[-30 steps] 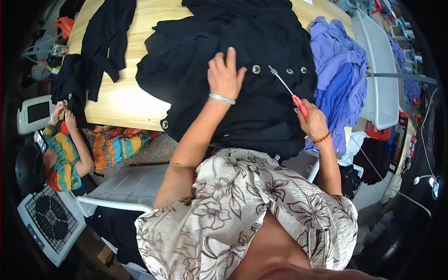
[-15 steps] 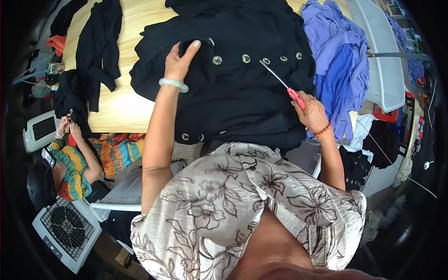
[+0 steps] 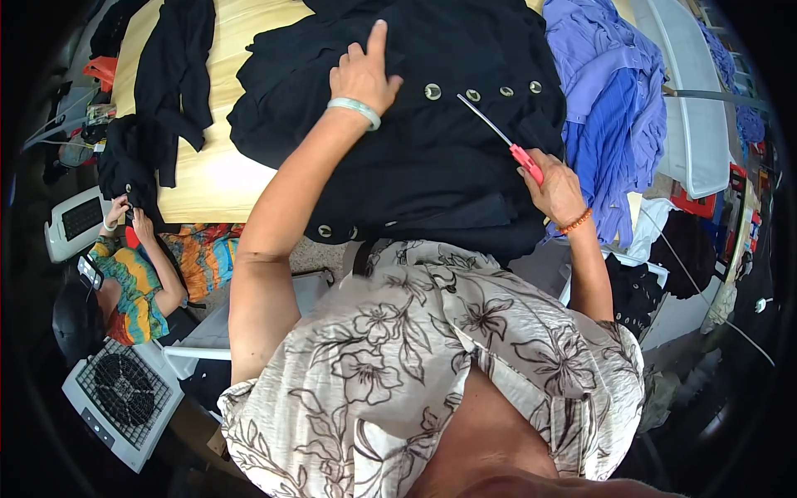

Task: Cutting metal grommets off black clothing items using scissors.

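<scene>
A black garment point(image 3: 398, 158) lies spread on the table in front of me, with a row of several large round buttons point(image 3: 432, 91) along it. My left hand point(image 3: 364, 79) rests on the cloth left of that row. Its index finger stretches away from me, the thumb sticks out to the right, and the other fingers are bent; nothing shows in it. My right hand point(image 3: 558, 192) grips a tool with a red handle point(image 3: 526, 164) and a long thin metal blade. The blade's tip is just below the buttons; whether it touches the cloth I cannot tell.
Purple-blue clothes point(image 3: 610, 108) lie on the table's right, beside a pale plastic bin point(image 3: 685, 108). More black clothing point(image 3: 174, 75) covers part of the wooden table point(image 3: 220, 187) at left. A co-worker point(image 3: 133, 290) handles dark cloth there, near a fan unit point(image 3: 124, 398).
My left hand has let go of the raised cloth edge, moved right and away from me, and now lies over the cloth. My right hand with the red-handled tool has hardly moved.
</scene>
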### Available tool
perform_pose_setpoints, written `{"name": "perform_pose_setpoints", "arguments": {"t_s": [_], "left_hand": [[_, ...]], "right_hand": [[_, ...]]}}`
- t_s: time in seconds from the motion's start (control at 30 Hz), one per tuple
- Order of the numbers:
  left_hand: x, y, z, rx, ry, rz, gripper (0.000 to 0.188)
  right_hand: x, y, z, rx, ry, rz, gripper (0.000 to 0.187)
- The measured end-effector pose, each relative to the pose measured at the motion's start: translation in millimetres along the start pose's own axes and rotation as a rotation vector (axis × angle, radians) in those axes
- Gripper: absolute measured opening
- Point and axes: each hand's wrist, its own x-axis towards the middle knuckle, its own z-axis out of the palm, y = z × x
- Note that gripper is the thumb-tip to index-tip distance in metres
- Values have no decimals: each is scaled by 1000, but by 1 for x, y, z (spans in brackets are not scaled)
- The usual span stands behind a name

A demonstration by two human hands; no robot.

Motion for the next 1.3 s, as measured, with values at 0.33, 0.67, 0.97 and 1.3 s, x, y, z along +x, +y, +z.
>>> {"name": "perform_pose_setpoints", "arguments": {"t_s": [0.33, 0.67, 0.97, 1.3], "left_hand": [[86, -86, -118, -725, 663, 57, 76], [-33, -116, -57, -1564, 235, -567, 29], [-119, -83, 47, -1455, 372, -672, 45], [-101, -95, -11, -1403, -45, -856, 36]], "right_hand": [[-7, 12, 1, 23, 24, 53, 19], [-22, 13, 6, 66, 30, 75, 20], [-14, -2, 8, 70, -18, -5, 26], [-17, 1, 16, 87, -2, -42, 28]]}}
